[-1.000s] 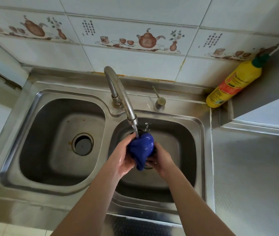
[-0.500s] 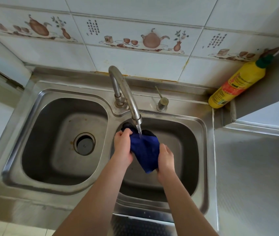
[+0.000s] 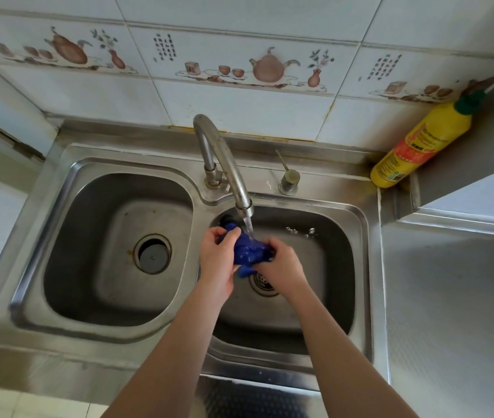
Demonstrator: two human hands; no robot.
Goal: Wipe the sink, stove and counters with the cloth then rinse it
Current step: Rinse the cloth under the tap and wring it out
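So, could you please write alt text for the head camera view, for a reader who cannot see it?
Two hands, left hand and right hand, hold a bunched blue cloth under water running from the faucet over the right basin of a steel double sink. A yellow bottle leans in the corner, to the right.

We noted pale wall tiles (image 3: 239, 110) with a painted teapot border (image 3: 266, 67), a yellow bottle (image 3: 420, 143) leaning in the right corner, grey ledge (image 3: 463, 212) beside it, and soft, even daylight throughout.
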